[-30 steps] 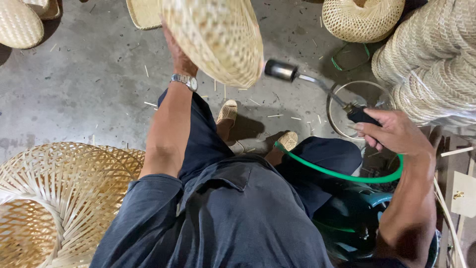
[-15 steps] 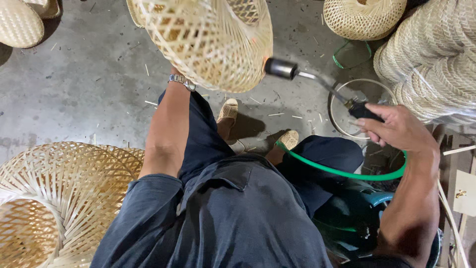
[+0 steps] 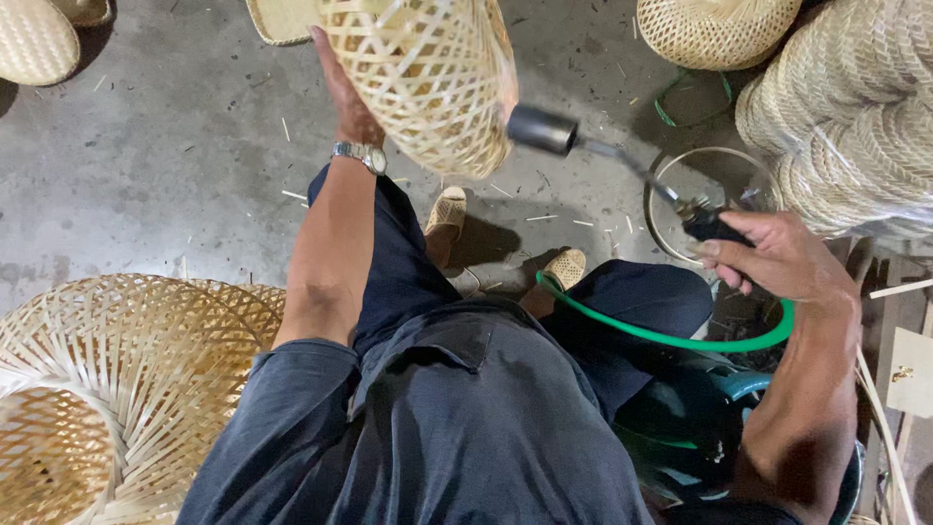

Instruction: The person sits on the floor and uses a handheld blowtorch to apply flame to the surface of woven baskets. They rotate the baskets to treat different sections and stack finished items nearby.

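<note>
My left hand holds up a woven bamboo basket, tilted so its open-weave side faces me. A silver wristwatch sits on that wrist. My right hand grips the black handle of a gas torch. Its dark metal nozzle points at the basket's lower right edge, almost touching it. A green hose curves from under my right hand across my lap. I sit with my legs in dark trousers, feet in woven sandals.
A stack of flat, splayed bamboo weavings lies at the lower left. Finished baskets stand at the top left and top right. Stacked woven pieces fill the right edge. A wire ring lies on the concrete floor.
My left hand has turned the basket, so its open lattice now shows instead of its closed back. The torch nozzle stays at the basket's edge.
</note>
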